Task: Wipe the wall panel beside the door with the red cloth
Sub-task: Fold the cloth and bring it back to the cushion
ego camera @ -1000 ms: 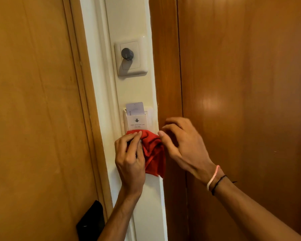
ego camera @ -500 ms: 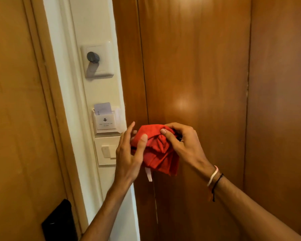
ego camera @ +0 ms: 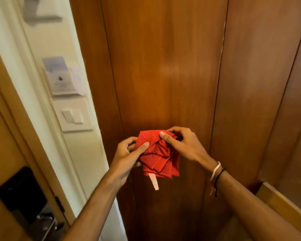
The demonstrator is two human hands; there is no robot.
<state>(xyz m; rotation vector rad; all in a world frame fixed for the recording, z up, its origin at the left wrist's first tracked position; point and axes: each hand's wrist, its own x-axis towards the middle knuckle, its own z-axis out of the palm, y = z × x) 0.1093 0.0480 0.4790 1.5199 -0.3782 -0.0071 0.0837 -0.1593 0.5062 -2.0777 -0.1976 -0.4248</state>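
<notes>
Cloth [ego camera: 156,153] bunched between left hand [ego camera: 127,159] and right hand [ego camera: 182,145], both pinching folds, right of the card holder [ego camera: 63,80], likely for refolding.

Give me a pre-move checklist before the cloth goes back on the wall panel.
1. Cloth held: ok, left hand and right hand both pinch the red cloth.
2. Cloth folded to a flat pad: not ok, bunched, white tag dangling.
3. Cloth on white wall panel: not ok, held off it, in front of the wood.
4. Key card seated in holder: ok.
5. Light switch position: cannot tell, blurred.
</notes>
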